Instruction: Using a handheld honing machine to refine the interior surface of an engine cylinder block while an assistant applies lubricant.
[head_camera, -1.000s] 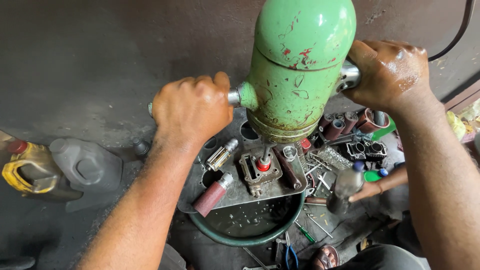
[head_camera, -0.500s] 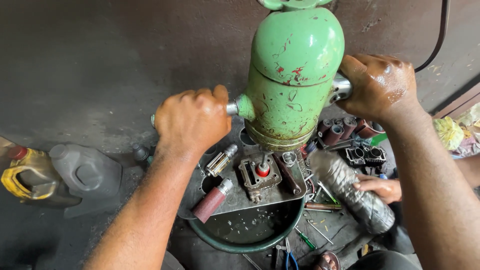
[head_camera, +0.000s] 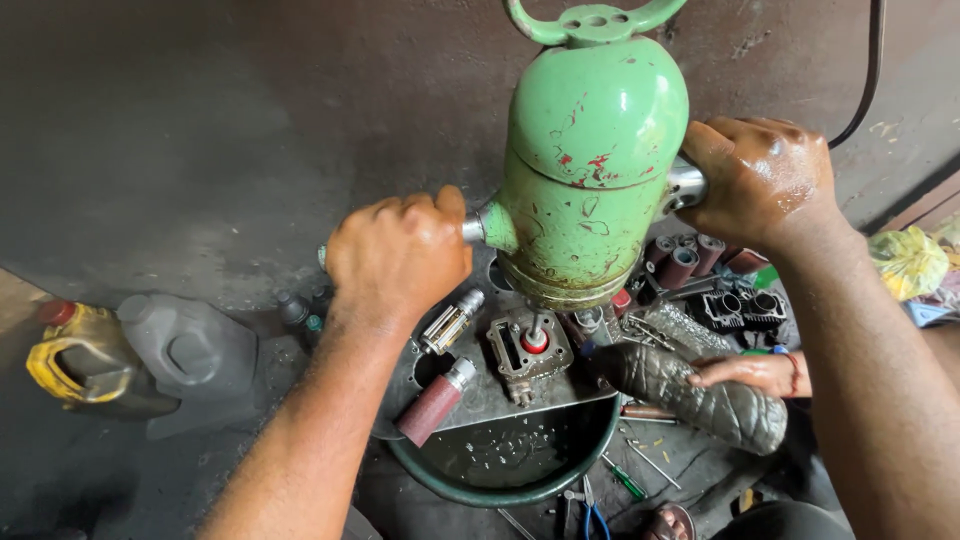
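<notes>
I hold a big green power tool (head_camera: 590, 170) upright by its two side handles. My left hand (head_camera: 400, 255) is closed on the left metal handle and my right hand (head_camera: 765, 180) on the right one. Its shaft points down into a small metal engine part (head_camera: 527, 352) resting on a metal plate (head_camera: 480, 395) over a round green basin (head_camera: 505, 465). Another person's hand (head_camera: 755, 372) lies beside a dark ribbed tyre piece (head_camera: 700, 395) at the right of the basin.
A grey jug (head_camera: 190, 345) and a yellow jug (head_camera: 75, 355) stand on the dark floor at left. A red-tipped cylinder (head_camera: 432, 402) and a honing head (head_camera: 450, 322) lie on the plate. Cylinder blocks (head_camera: 740, 308), sleeves and loose tools crowd the right.
The view has tilted so the green tool's top loop shows. The other person's hand and the tyre piece have shifted in beside the basin. My grips are unchanged.
</notes>
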